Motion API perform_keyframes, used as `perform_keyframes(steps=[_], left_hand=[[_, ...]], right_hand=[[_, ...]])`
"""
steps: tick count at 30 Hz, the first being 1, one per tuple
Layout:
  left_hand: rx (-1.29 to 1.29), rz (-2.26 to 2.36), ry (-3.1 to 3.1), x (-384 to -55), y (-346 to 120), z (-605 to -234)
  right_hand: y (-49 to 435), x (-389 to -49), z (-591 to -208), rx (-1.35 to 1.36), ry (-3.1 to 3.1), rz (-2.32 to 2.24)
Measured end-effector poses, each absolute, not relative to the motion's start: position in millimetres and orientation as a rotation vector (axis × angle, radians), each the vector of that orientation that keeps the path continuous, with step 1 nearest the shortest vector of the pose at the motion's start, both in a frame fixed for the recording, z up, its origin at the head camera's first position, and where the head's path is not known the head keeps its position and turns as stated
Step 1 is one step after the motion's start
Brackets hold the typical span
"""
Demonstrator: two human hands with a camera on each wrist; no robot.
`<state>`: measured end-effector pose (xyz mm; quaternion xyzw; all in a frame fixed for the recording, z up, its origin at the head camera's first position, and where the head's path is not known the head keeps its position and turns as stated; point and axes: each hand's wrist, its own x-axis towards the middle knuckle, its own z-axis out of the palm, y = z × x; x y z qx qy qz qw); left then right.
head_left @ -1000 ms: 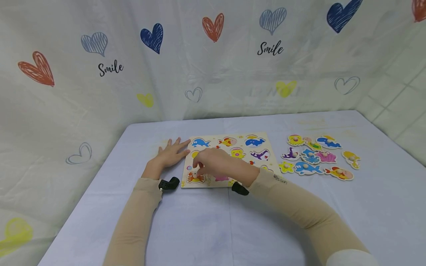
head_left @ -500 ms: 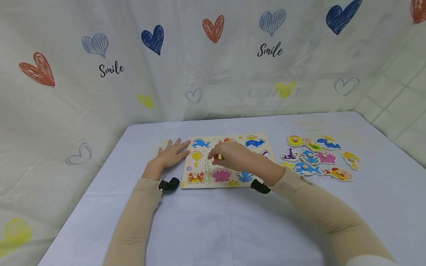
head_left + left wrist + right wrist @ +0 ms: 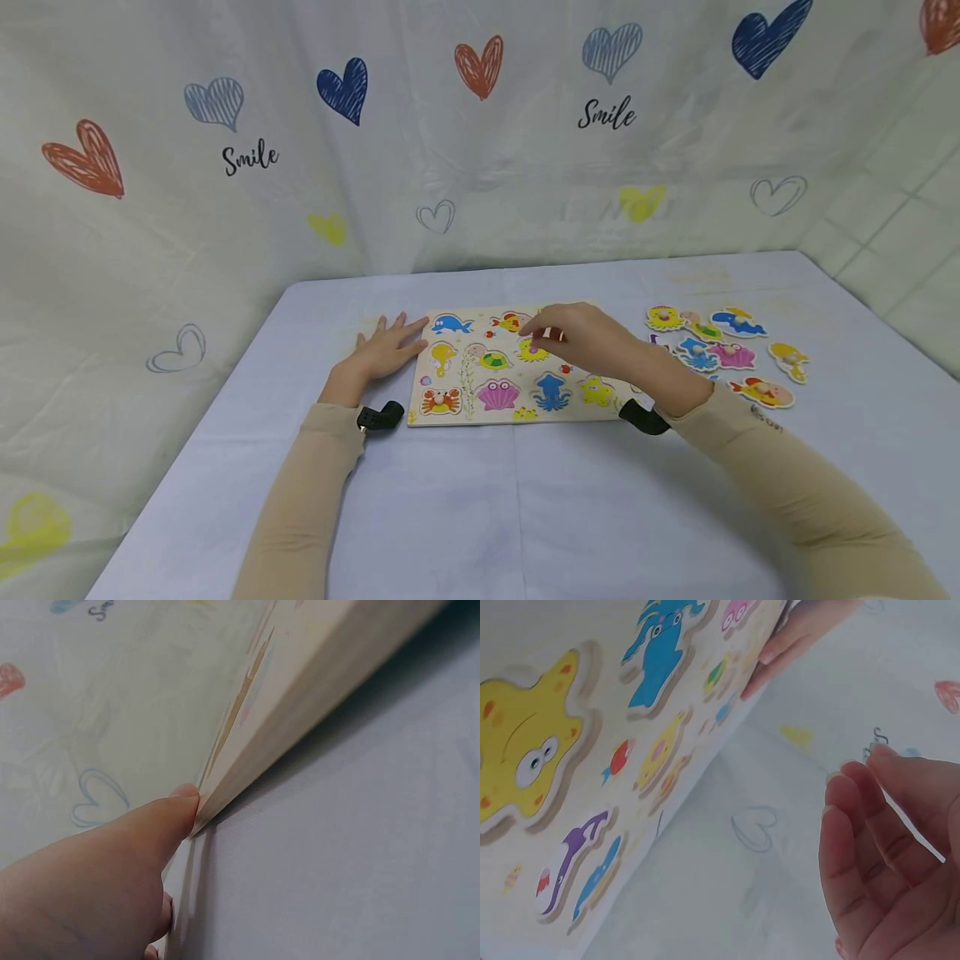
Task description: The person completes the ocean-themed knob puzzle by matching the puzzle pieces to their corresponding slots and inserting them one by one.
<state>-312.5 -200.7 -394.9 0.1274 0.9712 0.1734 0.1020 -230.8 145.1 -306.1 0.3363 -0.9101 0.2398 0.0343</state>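
Note:
A wooden puzzle board (image 3: 495,419) with sea-animal shapes lies flat on the table. My left hand (image 3: 381,350) lies with spread fingers at its left edge; in the left wrist view the thumb (image 3: 176,814) touches the board's side. Above the board's right half hovers my right hand (image 3: 585,337), fingers loosely bent, covering part of the back row. In the right wrist view the right hand (image 3: 892,855) has nothing between thumb and fingers. The crab (image 3: 441,401) fills the near left corner shape. A yellow starfish shape (image 3: 525,742) shows large in the right wrist view.
Right of the board lie several loose knobbed pieces, among them a red-and-yellow fish (image 3: 762,392), a pink shell (image 3: 733,356), a blue whale (image 3: 738,322) and a yellow seahorse (image 3: 791,361). My right forearm hides others. A curtain with hearts (image 3: 480,192) hangs behind the table.
My right hand has left the crab at the board's near left corner and moved right across the board, uncovering the turtle, shell and squid shapes. The left hand has stayed in place.

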Motion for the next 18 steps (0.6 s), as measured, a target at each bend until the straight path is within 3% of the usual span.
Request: perform_keyframes(steps=[18], left_hand=[[0.378,0.521,2.858,-311,-201,-393]], right_hand=[[227,-235,-305,0.806,-2.929,1.018]])
